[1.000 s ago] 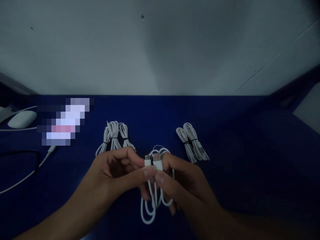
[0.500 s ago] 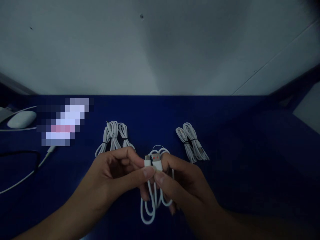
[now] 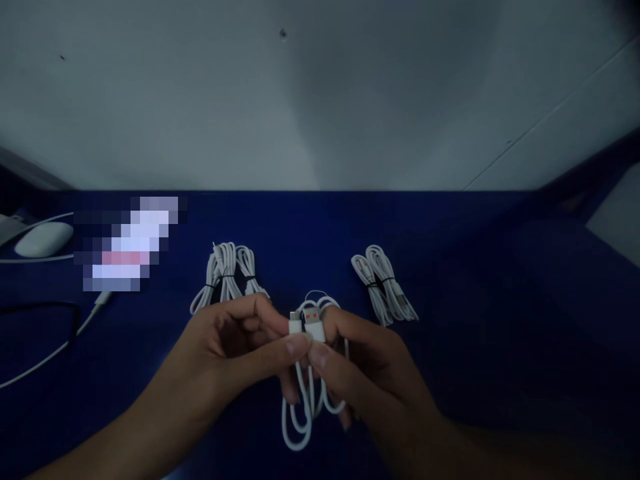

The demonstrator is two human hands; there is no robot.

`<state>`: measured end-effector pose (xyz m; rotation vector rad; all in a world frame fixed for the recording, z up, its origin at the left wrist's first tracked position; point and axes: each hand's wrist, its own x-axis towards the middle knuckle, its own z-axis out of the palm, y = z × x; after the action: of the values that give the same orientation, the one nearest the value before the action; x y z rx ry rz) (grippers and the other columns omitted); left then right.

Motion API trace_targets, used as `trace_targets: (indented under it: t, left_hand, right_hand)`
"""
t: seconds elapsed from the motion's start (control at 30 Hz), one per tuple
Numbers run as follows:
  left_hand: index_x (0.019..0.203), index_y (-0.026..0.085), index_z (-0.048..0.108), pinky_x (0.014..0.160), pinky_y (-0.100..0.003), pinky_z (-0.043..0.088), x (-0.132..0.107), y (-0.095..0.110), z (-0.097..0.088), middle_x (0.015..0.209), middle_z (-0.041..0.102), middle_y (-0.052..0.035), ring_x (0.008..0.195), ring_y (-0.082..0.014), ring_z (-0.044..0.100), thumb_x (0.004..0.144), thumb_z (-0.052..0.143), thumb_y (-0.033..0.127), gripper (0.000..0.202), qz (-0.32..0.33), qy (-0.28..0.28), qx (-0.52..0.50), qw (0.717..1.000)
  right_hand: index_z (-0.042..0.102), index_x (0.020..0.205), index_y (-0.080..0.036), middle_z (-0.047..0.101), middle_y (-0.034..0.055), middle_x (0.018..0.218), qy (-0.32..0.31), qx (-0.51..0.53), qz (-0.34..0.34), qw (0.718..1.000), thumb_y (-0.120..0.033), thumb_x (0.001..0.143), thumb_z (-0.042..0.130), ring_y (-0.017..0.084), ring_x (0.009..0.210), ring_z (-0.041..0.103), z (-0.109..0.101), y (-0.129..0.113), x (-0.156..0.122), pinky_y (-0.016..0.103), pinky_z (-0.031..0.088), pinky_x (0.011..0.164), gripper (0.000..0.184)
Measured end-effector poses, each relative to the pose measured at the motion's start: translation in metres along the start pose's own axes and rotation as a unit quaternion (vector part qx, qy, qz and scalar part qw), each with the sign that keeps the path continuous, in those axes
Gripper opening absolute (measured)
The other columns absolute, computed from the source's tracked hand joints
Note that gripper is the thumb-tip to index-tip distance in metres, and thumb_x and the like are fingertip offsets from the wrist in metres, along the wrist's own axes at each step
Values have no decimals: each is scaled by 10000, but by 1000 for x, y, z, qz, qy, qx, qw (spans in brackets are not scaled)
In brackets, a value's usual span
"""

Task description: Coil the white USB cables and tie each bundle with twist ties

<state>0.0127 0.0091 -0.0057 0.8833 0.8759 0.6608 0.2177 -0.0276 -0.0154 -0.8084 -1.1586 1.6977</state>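
My left hand (image 3: 230, 350) and my right hand (image 3: 365, 367) meet in front of me over the blue table (image 3: 475, 320). Together they pinch a folded white USB cable (image 3: 305, 393). Its two plugs (image 3: 306, 325) stick up side by side between my thumbs and forefingers, the right one with an orange insert. The cable's loops hang down below my fingers. Two tied white cable bundles lie beyond my hands, one at the left (image 3: 227, 273) and one at the right (image 3: 383, 280).
A white mouse (image 3: 43, 239) rests at the far left edge. Thin cables (image 3: 50, 333) run across the left side of the table. A blurred patch lies beside the mouse. A pale wall rises behind the table.
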Motion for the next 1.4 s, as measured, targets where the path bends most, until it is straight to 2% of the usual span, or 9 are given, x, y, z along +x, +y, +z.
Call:
trace_targets:
  t: [0.1,0.23,0.33,0.47,0.77,0.93,1.03,1.17,1.4]
  left_hand:
    - [887,230,833,717,-213,659,0,-1,-1,759,873,5,663,-141,816,915,949,128,157,-2,2,-7,1000]
    - [880,230,828,710,-208,656,-2,1,1,760,874,9,660,-143,821,910,949,129,160,2,6,-6,1000]
    - [879,225,823,709,-197,650,-4,3,3,786,882,11,666,-139,823,921,935,119,159,0,5,-4,1000]
    - [874,215,818,704,-191,647,-4,5,3,777,876,17,666,-136,819,921,929,97,169,-4,4,-13,1000]
    - [872,235,821,689,-212,662,-2,-2,-1,752,875,3,653,-162,829,894,969,172,162,6,18,9,1000]
    - [877,234,821,709,-191,657,-2,-1,-1,754,873,16,677,-143,831,926,929,129,158,3,5,2,1000]
    - [891,225,818,706,-180,649,-3,-1,-1,787,882,10,688,-135,829,928,924,110,161,6,3,0,1000]
    - [899,222,811,719,-191,654,-3,-1,-1,778,873,9,692,-135,824,934,942,143,157,-1,10,4,1000]
    - [906,233,817,723,-190,652,-2,-1,-1,802,878,16,696,-124,827,955,937,176,142,5,2,-1,1000]
  right_hand:
    - [491,774,-231,545,-47,710,6,-6,5,1000,-395,1142,704,105,630,469,1,-1,0,274,394,589,456]
    - [480,782,-236,641,-16,765,1,-7,14,1000,-405,1138,703,112,643,485,1,-2,0,281,402,582,453]
    - [484,787,-238,620,-19,759,-3,2,6,1000,-378,1140,691,119,670,528,1,-2,1,276,417,589,433]
    - [486,784,-235,634,-22,762,-1,1,4,1000,-341,1152,657,110,645,494,0,-2,0,279,408,595,419]
    - [588,822,-211,684,-1,799,-5,2,-11,1000,-330,1160,653,106,652,508,0,0,1,273,425,605,364]
    - [510,788,-222,677,-7,788,0,4,-8,1000,-320,1149,666,103,669,533,-2,0,1,261,427,602,405]
    - [505,786,-222,681,-9,789,2,7,-7,1000,-338,1138,693,97,645,500,-1,0,1,260,411,583,416]
    - [523,800,-223,692,11,804,3,-5,10,1000,-397,1130,710,119,682,538,0,-1,1,272,428,588,418]
    - [514,791,-220,672,-14,776,6,-9,3,1000,-387,1147,690,98,628,454,-1,2,0,271,389,573,431]
